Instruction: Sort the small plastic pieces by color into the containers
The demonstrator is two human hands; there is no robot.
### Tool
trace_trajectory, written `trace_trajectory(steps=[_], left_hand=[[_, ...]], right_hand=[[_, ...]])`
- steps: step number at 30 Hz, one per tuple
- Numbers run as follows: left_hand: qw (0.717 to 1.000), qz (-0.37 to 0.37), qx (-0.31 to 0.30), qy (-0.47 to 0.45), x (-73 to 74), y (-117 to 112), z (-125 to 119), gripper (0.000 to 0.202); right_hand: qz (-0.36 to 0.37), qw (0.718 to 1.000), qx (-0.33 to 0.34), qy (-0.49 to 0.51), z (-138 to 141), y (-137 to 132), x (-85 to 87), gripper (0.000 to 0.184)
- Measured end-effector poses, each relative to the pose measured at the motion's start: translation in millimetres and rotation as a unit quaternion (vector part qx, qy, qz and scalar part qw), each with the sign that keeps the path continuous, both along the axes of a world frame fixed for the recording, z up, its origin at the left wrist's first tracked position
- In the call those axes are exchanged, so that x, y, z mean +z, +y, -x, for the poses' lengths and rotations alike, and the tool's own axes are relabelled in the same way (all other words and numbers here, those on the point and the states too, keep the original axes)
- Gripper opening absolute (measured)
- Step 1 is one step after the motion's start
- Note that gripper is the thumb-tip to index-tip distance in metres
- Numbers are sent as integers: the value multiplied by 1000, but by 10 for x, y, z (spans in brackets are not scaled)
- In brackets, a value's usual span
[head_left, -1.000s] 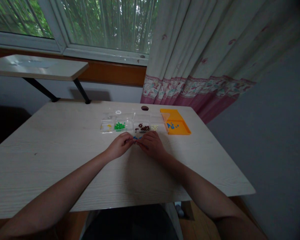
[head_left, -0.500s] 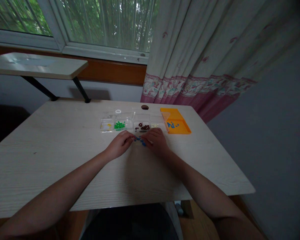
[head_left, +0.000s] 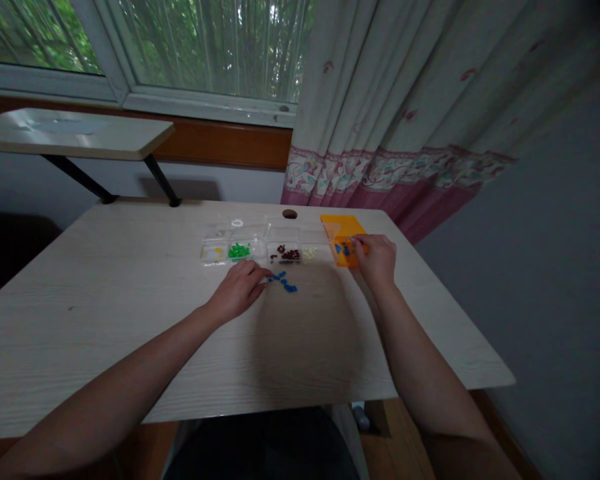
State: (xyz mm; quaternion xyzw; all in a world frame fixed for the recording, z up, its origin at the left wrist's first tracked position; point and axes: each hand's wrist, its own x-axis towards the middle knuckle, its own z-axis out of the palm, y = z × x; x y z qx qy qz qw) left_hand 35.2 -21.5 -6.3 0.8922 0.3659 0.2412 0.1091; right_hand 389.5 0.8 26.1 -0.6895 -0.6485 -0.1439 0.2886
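Note:
My left hand (head_left: 240,288) rests on the pale wooden table (head_left: 130,320), fingers curled, its tips touching the left end of a short row of joined blue pieces (head_left: 283,280). My right hand (head_left: 377,257) lies over the orange tray (head_left: 341,230) at the right, fingers bent down among the loose blue pieces (head_left: 344,249) in it; whether it grips one is hidden. Behind the blue row stands a clear compartment box (head_left: 260,247) with yellow, green, brown and cream pieces.
A round cable hole (head_left: 289,214) sits at the table's far edge. A second tabletop (head_left: 75,133) on black legs stands at the back left under the window. A flowered curtain (head_left: 405,133) hangs at the back right.
My right hand has left the blue row and moved right to the orange tray. The blue row now lies uncovered on the table. My left hand has stayed put.

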Motion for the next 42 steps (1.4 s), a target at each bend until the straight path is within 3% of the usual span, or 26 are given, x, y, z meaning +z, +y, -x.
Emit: trace_trajectory(steps=[3, 10, 14, 19, 23, 26, 30, 33, 42], left_hand=[[1000, 6, 0, -1, 5, 4, -1, 22], [1000, 10, -9, -10, 6, 21, 11, 13], [1000, 16, -2, -6, 2, 29, 12, 13], [999, 31, 14, -6, 27, 19, -6, 15], [999, 40, 19, -4, 40, 14, -15, 20], [999, 43, 19, -10, 36, 22, -13, 23], [997, 47, 16, -53, 19, 41, -8, 25], [993, 53, 21, -101, 8, 49, -16, 25], [982, 96, -7, -162, 17, -9, -86, 28]], right_hand=[[52, 997, -57, 8, -74, -7, -11, 33], [171, 982, -51, -63, -31, -16, -70, 30], [174, 981, -51, -66, -15, -32, -53, 31], [122, 991, -38, -27, 36, -41, -42, 34], [78, 997, 19, -17, 233, -49, -80, 33], [63, 991, 117, -29, 516, -106, -115, 29], [23, 958, 284, -38, 949, -244, -159, 25], [1, 931, 362, -44, 1175, -338, -200, 19], [-26, 926, 375, -37, 1315, -421, -248, 18]])
